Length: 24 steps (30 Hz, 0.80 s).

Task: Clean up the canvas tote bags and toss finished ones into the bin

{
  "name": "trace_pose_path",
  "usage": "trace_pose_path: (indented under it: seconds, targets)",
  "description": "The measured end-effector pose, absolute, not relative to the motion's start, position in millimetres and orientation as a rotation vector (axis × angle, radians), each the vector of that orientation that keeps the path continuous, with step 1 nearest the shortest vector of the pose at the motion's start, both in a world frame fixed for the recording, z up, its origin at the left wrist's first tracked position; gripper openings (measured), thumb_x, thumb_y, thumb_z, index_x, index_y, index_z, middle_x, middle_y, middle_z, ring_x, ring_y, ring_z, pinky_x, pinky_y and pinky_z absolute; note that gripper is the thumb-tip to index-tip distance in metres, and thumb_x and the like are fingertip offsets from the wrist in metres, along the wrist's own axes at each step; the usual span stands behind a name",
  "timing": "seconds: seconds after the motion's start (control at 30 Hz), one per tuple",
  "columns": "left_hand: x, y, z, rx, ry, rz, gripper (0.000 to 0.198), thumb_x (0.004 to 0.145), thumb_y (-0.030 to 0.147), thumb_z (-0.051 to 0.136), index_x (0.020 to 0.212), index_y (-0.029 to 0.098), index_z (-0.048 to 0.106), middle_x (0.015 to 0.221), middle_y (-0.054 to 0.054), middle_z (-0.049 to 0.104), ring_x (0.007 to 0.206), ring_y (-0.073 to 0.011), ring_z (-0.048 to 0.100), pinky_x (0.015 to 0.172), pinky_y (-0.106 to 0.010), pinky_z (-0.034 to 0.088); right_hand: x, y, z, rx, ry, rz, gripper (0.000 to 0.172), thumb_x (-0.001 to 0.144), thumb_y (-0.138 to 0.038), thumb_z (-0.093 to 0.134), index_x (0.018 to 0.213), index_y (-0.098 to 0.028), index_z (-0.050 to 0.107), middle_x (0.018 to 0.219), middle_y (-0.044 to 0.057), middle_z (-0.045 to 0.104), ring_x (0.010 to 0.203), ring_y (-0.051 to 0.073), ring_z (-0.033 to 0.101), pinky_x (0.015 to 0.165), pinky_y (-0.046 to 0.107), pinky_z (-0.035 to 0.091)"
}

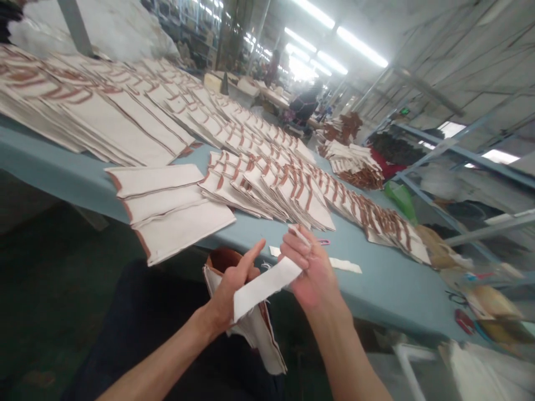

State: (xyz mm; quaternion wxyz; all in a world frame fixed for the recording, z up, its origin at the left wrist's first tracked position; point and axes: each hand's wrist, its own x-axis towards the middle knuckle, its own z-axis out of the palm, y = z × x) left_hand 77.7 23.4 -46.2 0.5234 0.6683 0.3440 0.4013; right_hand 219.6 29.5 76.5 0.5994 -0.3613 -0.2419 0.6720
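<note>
My right hand (309, 267) is closed around a white fabric strip (267, 285); a short end sticks out above the fingers. The longer part slants down to the left and crosses in front of my left hand (236, 281). That hand has one finger stretched up, with the others curled and partly hidden. A cream cloth piece (265, 340) with a brown inner side and frayed threads hangs below and behind my left hand, apparently gripped by it. On the blue table (246, 228), just behind my right hand, lie another white strip (345, 265) and a small pink tool (323, 242).
Overlapping rows of cream, brown-edged cloth pieces (288, 189) cover much of the table. Flat cloth panels (179, 217) overhang its near edge at left. Black scissors (456, 298) and a red object (463, 321) lie at right, below metal racks (443, 145). A person (304, 106) sits farther back.
</note>
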Motion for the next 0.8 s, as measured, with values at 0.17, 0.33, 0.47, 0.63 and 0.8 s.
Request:
trace_pose_path:
  seconds: [0.17, 0.33, 0.47, 0.63, 0.8]
  targets:
    - [50.3, 9.3, -36.4, 1.651, 0.557, 1.217, 0.044, 0.097, 0.040, 0.063, 0.131, 0.014, 0.070, 0.068, -0.001, 0.070, 0.055, -0.0147, 0.059, 0.057, -0.024, 0.047, 212.8, 24.7, 40.7, -0.867, -0.367, 1.609, 0.028, 0.086, -0.020, 0.075, 0.078, -0.021, 0.049, 0.052, -0.016, 0.028, 0.035, 0.003, 0.022, 0.036, 0.011, 0.030]
    - [33.8, 2.6, -25.4, 1.606, 0.599, 1.257, 0.019, 0.097, 0.027, 0.065, 0.096, 0.015, 0.080, 0.081, -0.008, 0.081, 0.062, -0.0150, 0.068, 0.059, -0.021, 0.051, 202.9, 14.3, 12.4, -0.949, -0.380, 1.628, 0.041, 0.089, -0.029, 0.073, 0.070, -0.023, 0.037, 0.053, -0.015, 0.025, 0.038, 0.004, 0.019, 0.038, 0.014, 0.031]
    - [27.3, -3.2, -18.8, 1.391, 0.684, 1.284, 0.016, 0.087, 0.032, 0.079, 0.087, 0.015, 0.079, 0.073, -0.005, 0.077, 0.055, -0.0132, 0.063, 0.052, -0.019, 0.047, 189.7, 1.9, -18.0, -1.095, -0.457, 1.590, 0.041, 0.082, -0.043, 0.075, 0.072, -0.024, 0.041, 0.056, -0.014, 0.025, 0.042, 0.005, 0.019, 0.037, 0.016, 0.024]
    - [24.7, -8.1, -15.4, 1.146, 0.696, 1.168, 0.021, 0.082, 0.034, 0.084, 0.084, 0.015, 0.075, 0.071, -0.004, 0.075, 0.056, -0.0139, 0.065, 0.053, -0.019, 0.049, 188.4, -21.8, -54.4, -1.389, -0.635, 1.439, 0.040, 0.083, -0.062, 0.067, 0.083, -0.023, 0.054, 0.057, -0.011, 0.034, 0.043, 0.009, 0.029, 0.040, 0.020, 0.028]
    - [27.0, -9.4, -16.4, 1.022, 0.795, 1.049, 0.029, 0.074, 0.036, 0.089, 0.078, 0.014, 0.071, 0.061, 0.000, 0.064, 0.050, -0.0103, 0.051, 0.046, -0.018, 0.040, 221.7, -45.3, -53.1, -1.707, -0.878, 1.131, 0.035, 0.067, -0.035, 0.086, 0.094, -0.020, 0.069, 0.093, 0.006, 0.069, 0.085, 0.022, 0.063, 0.065, 0.030, 0.052]
